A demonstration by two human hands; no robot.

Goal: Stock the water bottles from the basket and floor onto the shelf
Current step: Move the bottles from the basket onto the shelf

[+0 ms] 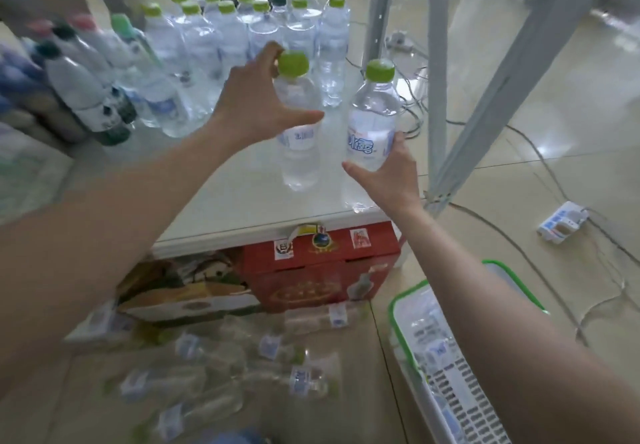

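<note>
My left hand [258,100] grips the upper part of a clear green-capped water bottle [299,159], upright over the white shelf [221,201]. My right hand [388,180] holds a second green-capped bottle [372,121] by its label near the shelf's front right corner. Several green-capped bottles [263,27] stand in rows at the back of the shelf. Several more bottles [221,367] lie on the floor below. The white basket with a green rim [446,367] sits at the lower right with bottles inside.
Dark-capped and pink-capped bottles [86,86] lean at the shelf's left. Grey shelf posts [440,97] rise at the right. A red carton [322,263] and another box [180,291] sit under the shelf. Cables and a power strip [561,223] lie on the tiled floor.
</note>
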